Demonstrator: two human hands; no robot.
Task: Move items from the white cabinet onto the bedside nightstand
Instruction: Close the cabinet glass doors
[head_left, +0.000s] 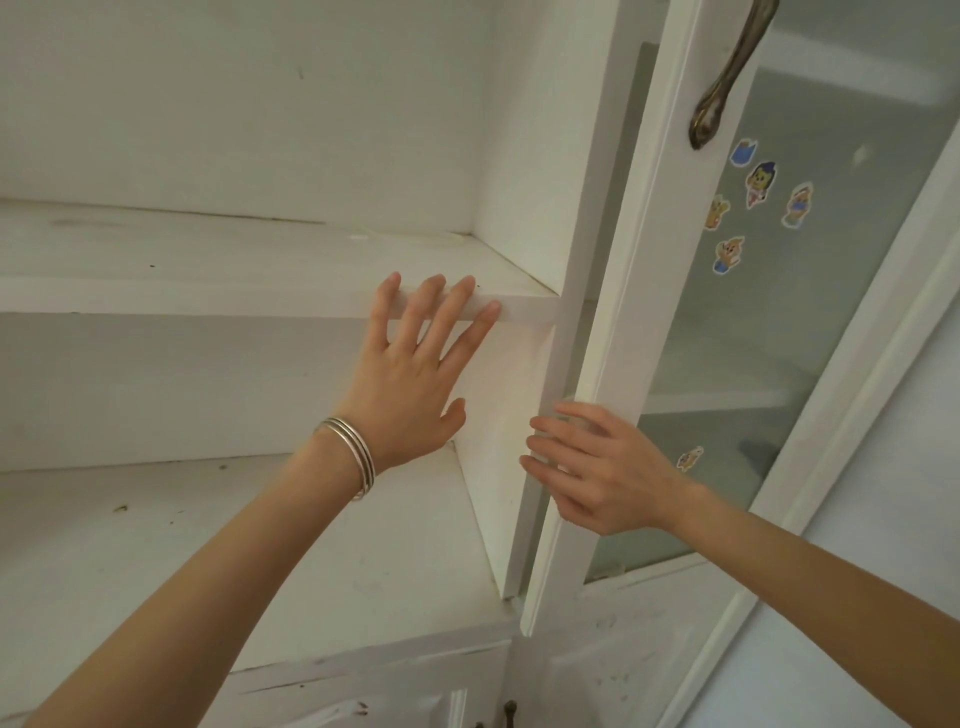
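Here, a person's left hand (410, 374), fingers spread, is touching the front edge of the upper shelf (208, 260) inside the white cabinet (260, 130) filling the scene's left. The right hand (602, 467), fingers straight and loosely together, is pressing the glass door (644, 260) at its edge, right.

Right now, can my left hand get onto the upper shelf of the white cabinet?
Probably yes: the left hand has its fingers resting on the front edge of the upper shelf, and the glass door stands open, off to the right.
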